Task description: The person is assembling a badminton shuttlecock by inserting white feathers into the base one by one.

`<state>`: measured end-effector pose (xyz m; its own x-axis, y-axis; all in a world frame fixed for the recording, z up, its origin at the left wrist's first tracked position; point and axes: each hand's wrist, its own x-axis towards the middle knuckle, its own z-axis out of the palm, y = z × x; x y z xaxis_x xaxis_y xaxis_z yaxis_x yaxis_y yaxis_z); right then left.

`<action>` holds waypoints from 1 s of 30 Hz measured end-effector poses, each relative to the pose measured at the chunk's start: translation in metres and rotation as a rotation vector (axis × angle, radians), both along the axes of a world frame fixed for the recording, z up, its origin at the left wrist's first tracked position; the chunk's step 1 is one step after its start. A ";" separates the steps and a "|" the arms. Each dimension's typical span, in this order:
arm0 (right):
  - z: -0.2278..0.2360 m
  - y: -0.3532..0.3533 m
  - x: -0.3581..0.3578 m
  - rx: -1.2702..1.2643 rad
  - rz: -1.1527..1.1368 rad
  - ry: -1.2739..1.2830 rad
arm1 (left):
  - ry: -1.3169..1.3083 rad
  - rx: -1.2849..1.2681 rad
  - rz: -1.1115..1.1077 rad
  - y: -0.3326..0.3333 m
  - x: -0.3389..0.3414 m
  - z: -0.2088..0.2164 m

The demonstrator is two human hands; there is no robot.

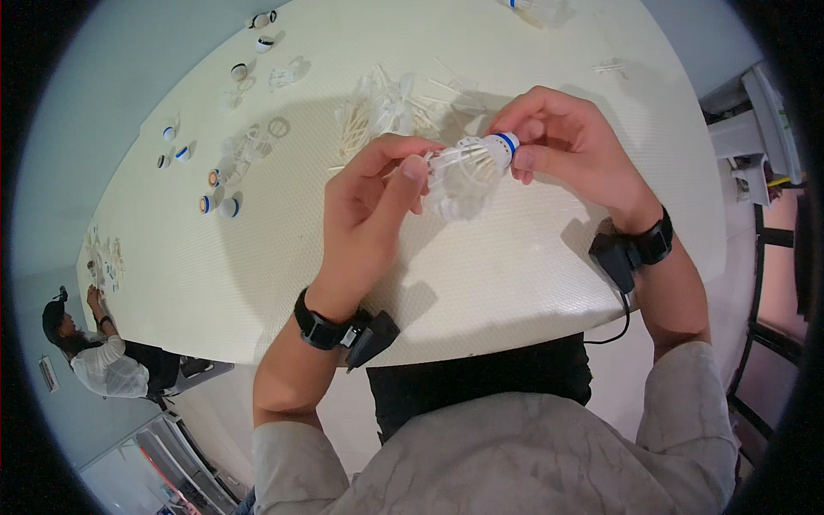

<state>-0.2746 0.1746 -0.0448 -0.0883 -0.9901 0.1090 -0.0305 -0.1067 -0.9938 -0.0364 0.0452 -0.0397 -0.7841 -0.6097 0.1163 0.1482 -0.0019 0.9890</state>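
A white shuttlecock [470,172] with a blue band round its base is held above the table between both hands. My left hand [369,202] pinches the feather end between thumb and fingers. At the other end, the thumb and fingers of my right hand [571,146] grip the blue-banded base. Just beyond my hands lies a heap of loose white feather pieces and pale sticks [382,107]. Part of that heap is hidden behind my left fingers.
Several loose shuttlecock bases [215,178] and broken skirts [249,146] lie left on the white table [300,266]. Another shuttlecock [541,7] is at the far edge of view, and a few sticks [611,67] lie far right. A person [107,352] sits at the table's left end.
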 end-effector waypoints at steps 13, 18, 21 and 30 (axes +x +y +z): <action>0.003 -0.003 -0.017 -0.055 -0.220 0.041 | -0.033 -0.285 0.279 -0.022 0.004 0.003; -0.004 -0.006 -0.022 -0.010 -0.444 0.000 | -0.181 -0.541 0.379 -0.048 0.006 -0.001; -0.008 -0.008 -0.021 0.033 -0.464 -0.005 | -0.334 -0.711 0.250 -0.047 0.009 -0.001; -0.006 -0.013 -0.021 0.001 -0.453 -0.040 | -0.425 -1.010 0.079 -0.016 -0.009 -0.002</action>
